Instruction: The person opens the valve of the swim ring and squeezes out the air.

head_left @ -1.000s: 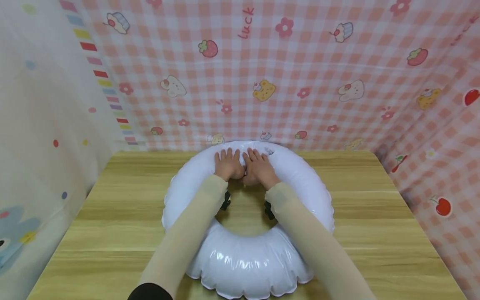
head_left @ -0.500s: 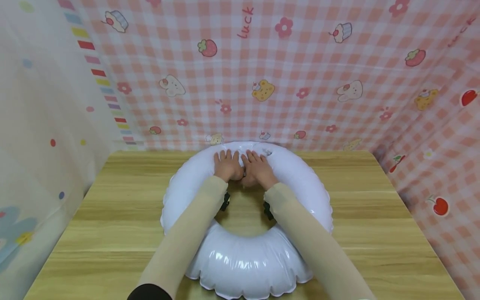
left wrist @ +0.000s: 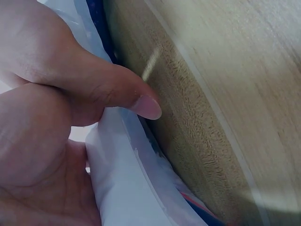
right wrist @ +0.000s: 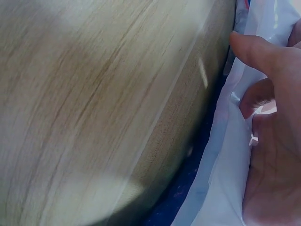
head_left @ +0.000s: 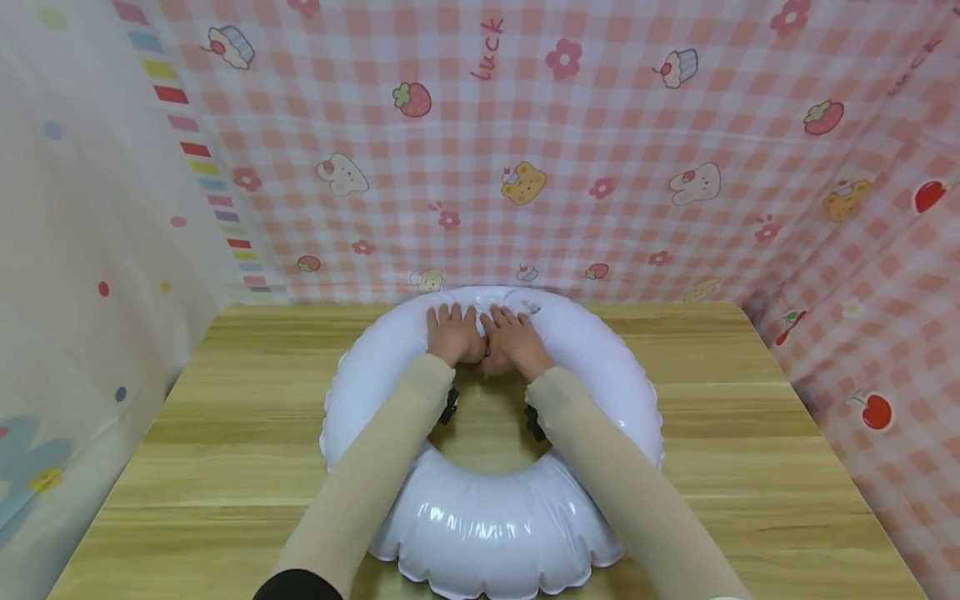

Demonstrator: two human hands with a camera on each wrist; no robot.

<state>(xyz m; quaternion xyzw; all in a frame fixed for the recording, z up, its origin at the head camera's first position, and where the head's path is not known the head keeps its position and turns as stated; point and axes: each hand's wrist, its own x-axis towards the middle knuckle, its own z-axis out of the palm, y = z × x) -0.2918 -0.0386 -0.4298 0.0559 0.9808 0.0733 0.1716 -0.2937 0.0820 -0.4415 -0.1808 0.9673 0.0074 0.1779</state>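
Lying on the desk (head_left: 750,467), the white ring (head_left: 491,517) takes up the lower middle of the head view, its far edge near the centre. The left hand (head_left: 456,336) and right hand (head_left: 516,343) rest side by side on its far part, palms down, fingers extended and slightly spread over the top; neither is curled round it. In the left wrist view the thumb crosses the ring's inner edge; in the right wrist view the thumb points to the upper right. Pale sleeves (head_left: 375,450) cross the ring from the bottom. Checked cloth (head_left: 480,150) fills the upper frame.
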